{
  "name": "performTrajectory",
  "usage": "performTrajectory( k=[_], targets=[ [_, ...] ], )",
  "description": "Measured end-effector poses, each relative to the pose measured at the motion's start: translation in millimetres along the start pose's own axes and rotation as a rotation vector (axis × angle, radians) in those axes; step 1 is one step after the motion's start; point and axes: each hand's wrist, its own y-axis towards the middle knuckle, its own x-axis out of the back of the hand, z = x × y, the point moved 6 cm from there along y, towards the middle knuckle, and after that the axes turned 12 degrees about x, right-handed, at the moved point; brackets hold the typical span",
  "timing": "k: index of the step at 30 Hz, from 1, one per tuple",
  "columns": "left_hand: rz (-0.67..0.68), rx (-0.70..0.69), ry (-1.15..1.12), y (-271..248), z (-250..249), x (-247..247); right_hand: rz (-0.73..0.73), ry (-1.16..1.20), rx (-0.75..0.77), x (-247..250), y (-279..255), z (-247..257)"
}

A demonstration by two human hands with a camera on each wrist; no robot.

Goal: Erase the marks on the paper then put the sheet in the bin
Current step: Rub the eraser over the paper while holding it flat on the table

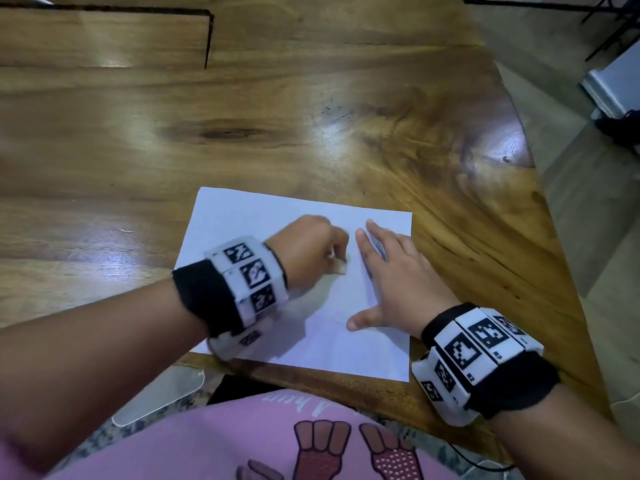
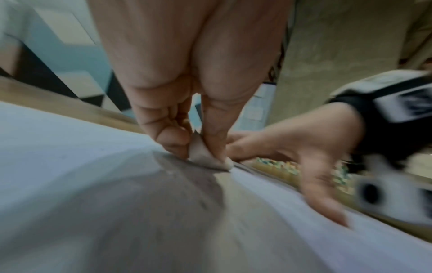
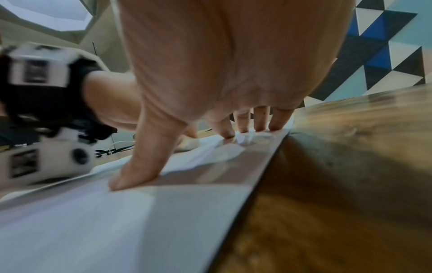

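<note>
A white sheet of paper (image 1: 249, 216) lies on the wooden table near its front edge. My left hand (image 1: 311, 251) pinches a small white eraser (image 1: 341, 268) and presses it onto the middle of the sheet; in the left wrist view the eraser (image 2: 205, 157) sits between thumb and curled fingers, touching the paper (image 2: 58, 147). My right hand (image 1: 391, 282) lies flat on the sheet's right half, fingers spread, holding the paper (image 3: 93, 221) down; its thumb and fingertips (image 3: 243, 127) press the sheet. I can make out no marks on the paper. No bin is in view.
The wooden table (image 1: 277, 116) stretches wide to the left and back. Its right edge curves off toward a tiled floor (image 1: 571, 202). A seam and dark gap (image 1: 207, 39) run across the far left of the tabletop. My lap in a pink shirt (image 1: 277, 445) is at the front.
</note>
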Motion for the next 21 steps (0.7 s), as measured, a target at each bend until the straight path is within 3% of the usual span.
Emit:
performTrajectory(
  k=[3,8,15,18,21],
  targets=[
    [-0.027,0.011,-0.006,-5,0,-5,0.011,0.004,-0.003,0,0,0],
    [0.132,-0.089,-0.036,-57,10,-33,0.014,0.004,-0.002,1,-1,1],
    [-0.001,-0.027,-0.047,-22,16,-8,0.035,-0.002,-0.013,0,-1,1],
    [0.088,-0.104,-0.007,-46,22,-18,0.042,0.005,-0.016,1,-2,0],
    [0.164,-0.095,-0.003,-59,28,-22,0.045,0.005,-0.014,1,-1,1]
  ],
)
